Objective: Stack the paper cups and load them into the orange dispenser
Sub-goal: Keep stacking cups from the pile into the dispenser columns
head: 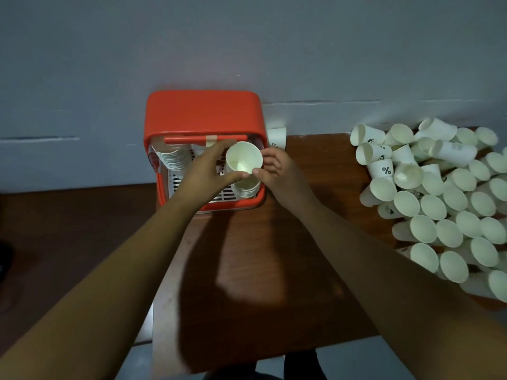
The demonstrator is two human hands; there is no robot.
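From the head camera, looking down, both bare arms reach forward over a dark wooden table (274,270) toward the orange dispenser (203,113), which stands at the table's far edge against a pale grey wall (247,45). The left hand (208,171) and the right hand (274,168) meet over the dispenser's open front and share one paper cup (243,159) between them, mouth turned up toward the camera. The left thumb and fingers curl round the cup's near and far rim; the right fingertips pinch the rim on the other side. Both hands are closed on it, neither spread wide.

Directly beneath that cup sits a stack of nested cups (247,187) in the dispenser's right side, and the held cup looks to be at the top of it, though I cannot tell whether it is fully seated. In the left side another stack (172,159) lies tilted, rims showing as a row of rings. A slotted white grille (225,194) shows at the dispenser's floor.

One cup (277,137) lies just beside the dispenser's right wall. Well apart, at the table's right end, a big heap of loose cups (439,193) is piled, many with mouths facing the camera, some printed with dark marks.
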